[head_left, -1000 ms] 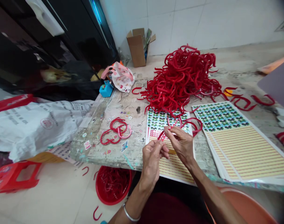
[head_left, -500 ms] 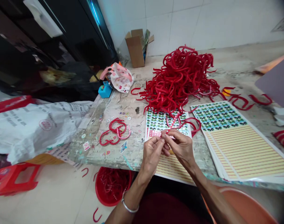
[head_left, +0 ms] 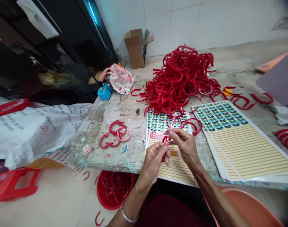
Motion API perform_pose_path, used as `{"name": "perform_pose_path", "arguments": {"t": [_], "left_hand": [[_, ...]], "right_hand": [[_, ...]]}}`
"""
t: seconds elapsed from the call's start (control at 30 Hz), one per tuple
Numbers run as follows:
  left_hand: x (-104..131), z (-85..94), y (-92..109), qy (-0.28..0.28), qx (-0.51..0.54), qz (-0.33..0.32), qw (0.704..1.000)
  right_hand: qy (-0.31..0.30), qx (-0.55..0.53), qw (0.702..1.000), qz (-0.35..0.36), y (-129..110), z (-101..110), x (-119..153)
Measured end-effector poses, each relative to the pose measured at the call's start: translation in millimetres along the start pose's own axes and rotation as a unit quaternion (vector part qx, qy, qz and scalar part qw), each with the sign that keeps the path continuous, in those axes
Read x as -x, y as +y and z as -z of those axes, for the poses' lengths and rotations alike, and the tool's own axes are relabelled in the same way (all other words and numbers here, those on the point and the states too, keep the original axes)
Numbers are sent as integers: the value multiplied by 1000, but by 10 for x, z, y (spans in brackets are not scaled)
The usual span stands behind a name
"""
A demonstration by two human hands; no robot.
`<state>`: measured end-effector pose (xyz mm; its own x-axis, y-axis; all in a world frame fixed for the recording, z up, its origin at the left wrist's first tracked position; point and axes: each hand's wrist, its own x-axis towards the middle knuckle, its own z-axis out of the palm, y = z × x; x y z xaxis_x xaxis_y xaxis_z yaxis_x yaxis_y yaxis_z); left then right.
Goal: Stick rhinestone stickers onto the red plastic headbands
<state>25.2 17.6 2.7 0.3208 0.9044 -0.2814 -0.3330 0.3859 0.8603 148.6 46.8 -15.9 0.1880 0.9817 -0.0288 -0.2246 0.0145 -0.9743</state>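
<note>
My left hand (head_left: 155, 157) pinches a curved red band (head_left: 167, 140) whose upper face shows pale dots. Just above and right of it, my right hand (head_left: 185, 143) has thumb and forefinger closed on a red strip with white dots (head_left: 174, 121), its free end pointing up toward the heap. Whether strip and band are joined between the fingers is hidden. Under both hands lies a sheet of printed stickers (head_left: 175, 171), green and blue pictures at the top, yellow lined rows below. Right of that sheet rest a few looped red bands (head_left: 197, 126).
A big heap of red bands (head_left: 179, 82) fills the table's back middle. Sticker sheets (head_left: 250, 151) are stacked at right. Linked red rings (head_left: 111, 138) lie at left. A red basin (head_left: 99, 192) and an orange tub (head_left: 243, 201) stand below the edge. A cardboard box (head_left: 134, 52) is at the wall.
My hands have moved apart slightly: the left lower, the right up. More of the dotted red band now shows between the fingertips. The view has shifted a little.
</note>
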Motion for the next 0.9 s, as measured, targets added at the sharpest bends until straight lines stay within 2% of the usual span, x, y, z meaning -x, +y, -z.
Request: {"name": "perform_pose_path", "arguments": {"t": [0.37,0.5,0.77,0.83,0.9], "left_hand": [[60,35,-23,-24,-11,-33,999],[73,63,24,-27,-64,-37,997],[26,17,155,-51,-125,-48,990],[39,9,151,-55,-131,-51,989],[69,7,134,-61,-134,-52,988]], "right_hand": [[-10,-2,1000,-15,-41,-51,32],[-21,17,999,21,-29,-42,46],[-25,149,979,136,-56,-17,169],[-23,148,979,138,-57,7,167],[-26,118,987,102,-50,44,145]]}}
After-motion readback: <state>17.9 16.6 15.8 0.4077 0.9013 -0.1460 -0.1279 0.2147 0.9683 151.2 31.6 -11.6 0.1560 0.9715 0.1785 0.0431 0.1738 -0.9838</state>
